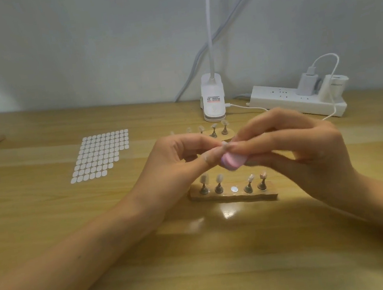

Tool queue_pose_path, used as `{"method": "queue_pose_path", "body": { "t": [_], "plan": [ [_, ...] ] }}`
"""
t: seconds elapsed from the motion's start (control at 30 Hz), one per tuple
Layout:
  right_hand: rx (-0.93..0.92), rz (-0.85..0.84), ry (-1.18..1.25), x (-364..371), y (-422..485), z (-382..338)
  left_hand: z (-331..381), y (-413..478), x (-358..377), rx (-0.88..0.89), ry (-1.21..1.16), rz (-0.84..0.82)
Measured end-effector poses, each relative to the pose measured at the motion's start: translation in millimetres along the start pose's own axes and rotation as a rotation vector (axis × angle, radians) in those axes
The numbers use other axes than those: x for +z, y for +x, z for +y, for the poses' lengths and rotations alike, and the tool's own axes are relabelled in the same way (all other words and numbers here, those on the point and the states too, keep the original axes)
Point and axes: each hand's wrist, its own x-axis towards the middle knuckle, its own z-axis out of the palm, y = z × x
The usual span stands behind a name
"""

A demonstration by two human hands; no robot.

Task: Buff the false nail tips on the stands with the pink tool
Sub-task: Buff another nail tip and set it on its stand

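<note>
Over a wooden desk and its near stand, the right hand grips the pink tool, angled left onto a blurred nail tip the left hand pinches.

No text is legible: the label on the far lamp base and grey lettering on the far-right white device blur.
</note>
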Motion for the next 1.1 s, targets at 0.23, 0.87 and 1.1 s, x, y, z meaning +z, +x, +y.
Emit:
{"method": "queue_pose_path", "body": {
  "t": [0.23, 0.87, 1.1],
  "plan": [
    [0.152, 0.122, 0.048, -10.1, -0.6, 11.8, 1.7, 0.9, -0.1, 0.125, 0.045, -0.027],
    [0.153, 0.093, 0.066, -3.4, 5.3, -4.4, 2.9, -1.9, 1.3, 0.133, 0.059, 0.096],
    [0.084, 0.062, -0.074, -3.3, 6.1, -7.2, 1.5, -5.1, 3.6, 0.101, 0.121, 0.098]
  ]
}}
